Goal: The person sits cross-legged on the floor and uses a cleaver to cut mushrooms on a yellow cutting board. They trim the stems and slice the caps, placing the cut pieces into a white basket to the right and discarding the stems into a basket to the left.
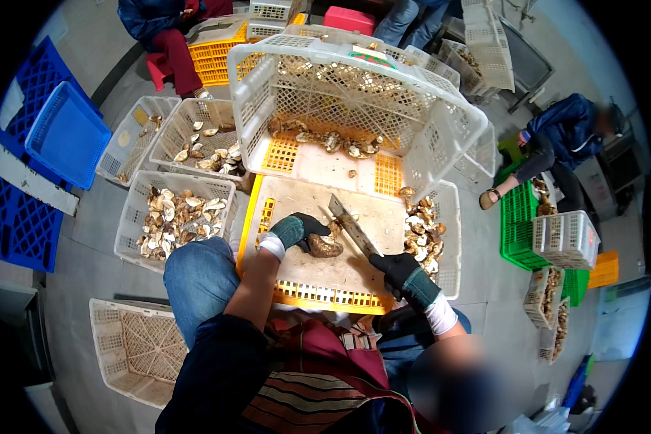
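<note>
My left hand [302, 228], in a black and green glove, grips a thick brown mushroom [326, 247] against the pale cutting board [298, 271]. My right hand [404, 276], gloved the same way, holds a broad-bladed knife [353, 225] by its handle. The blade slants up and left, just right of the mushroom's paler end; whether it touches is unclear. Under the board is a yellow plastic crate [336, 298]. Beyond it a white plastic crate [358, 54] lies tipped on its side, opening towards me, with several whole mushrooms [333, 142] inside.
At the left, a white crate [120, 238] holds cut mushrooms, with further crates [165, 149] behind. A crate of mushroom pieces [451, 217] stands by the board's right side. An upturned crate [106, 347] lies lower left. Co-workers sit at the far left, the back and the right [561, 133].
</note>
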`<state>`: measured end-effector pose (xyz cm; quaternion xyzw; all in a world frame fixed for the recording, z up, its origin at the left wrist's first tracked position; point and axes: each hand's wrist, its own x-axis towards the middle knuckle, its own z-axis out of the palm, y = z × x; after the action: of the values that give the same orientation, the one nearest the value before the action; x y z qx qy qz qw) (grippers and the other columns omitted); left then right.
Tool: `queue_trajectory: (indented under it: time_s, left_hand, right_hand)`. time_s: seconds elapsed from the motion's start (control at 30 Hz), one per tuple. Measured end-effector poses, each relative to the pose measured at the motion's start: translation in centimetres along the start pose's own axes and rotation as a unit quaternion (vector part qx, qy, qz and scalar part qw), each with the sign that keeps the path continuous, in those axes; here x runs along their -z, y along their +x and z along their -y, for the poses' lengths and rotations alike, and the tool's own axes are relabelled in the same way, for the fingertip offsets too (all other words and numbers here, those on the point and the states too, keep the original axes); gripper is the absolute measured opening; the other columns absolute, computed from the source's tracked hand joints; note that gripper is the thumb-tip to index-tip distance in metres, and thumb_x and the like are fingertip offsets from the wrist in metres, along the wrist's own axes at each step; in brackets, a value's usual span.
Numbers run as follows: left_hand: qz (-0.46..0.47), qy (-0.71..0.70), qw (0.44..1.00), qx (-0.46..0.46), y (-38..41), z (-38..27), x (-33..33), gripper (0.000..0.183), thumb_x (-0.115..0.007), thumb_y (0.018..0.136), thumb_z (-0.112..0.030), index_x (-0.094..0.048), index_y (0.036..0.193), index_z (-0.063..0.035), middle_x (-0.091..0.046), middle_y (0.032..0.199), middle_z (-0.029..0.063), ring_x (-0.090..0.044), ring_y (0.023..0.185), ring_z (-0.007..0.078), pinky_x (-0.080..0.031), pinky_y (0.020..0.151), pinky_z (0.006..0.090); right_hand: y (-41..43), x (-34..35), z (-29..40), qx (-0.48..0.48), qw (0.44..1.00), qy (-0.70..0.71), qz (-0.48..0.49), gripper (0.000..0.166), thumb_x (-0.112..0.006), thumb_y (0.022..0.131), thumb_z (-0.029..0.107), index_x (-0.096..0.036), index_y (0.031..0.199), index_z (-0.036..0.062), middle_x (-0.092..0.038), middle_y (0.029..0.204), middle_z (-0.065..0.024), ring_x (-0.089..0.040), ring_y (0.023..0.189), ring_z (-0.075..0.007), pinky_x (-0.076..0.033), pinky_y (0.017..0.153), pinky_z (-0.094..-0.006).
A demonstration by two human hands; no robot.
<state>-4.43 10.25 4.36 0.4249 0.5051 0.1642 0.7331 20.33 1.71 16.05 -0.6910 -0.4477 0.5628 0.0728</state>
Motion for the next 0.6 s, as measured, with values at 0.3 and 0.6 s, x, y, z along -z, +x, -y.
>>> queue_trajectory:
  time_s: [0.3,0.6]
  left_hand:
    - [0.073,0.087,0.984,-0.135,1.3,2.0,1.3,0.033,-0.057,0.071,0.003,-0.062,0.102,-0.0052,-0.059,0.104,0.0098,-0.059,0.089,0.0217,-0.054,0.066,0.0325]
    - [0.062,0.044,0.996,-0.055,1.4,1.2,0.4,0.024,-0.058,0.075,-0.005,-0.062,0.099,-0.0029,-0.060,0.098,0.0076,-0.059,0.086,0.0182,-0.054,0.064,0.0305]
  right_hand:
    - [5.6,0.3,-4.6,0.038,0.985,-0.164,-0.037,0.043,-0.055,0.078,0.041,-0.062,0.070,0.0001,-0.053,0.050,-0.0115,-0.053,0.043,-0.0211,-0.044,0.045,-0.0316]
    - [8.9,-2.1,-0.1,0.111,0.879,-0.458,0.066,0.023,-0.050,0.077,0.016,-0.061,0.069,-0.0019,-0.057,0.055,-0.0170,-0.062,0.055,-0.0260,-0.050,0.056,-0.0321]
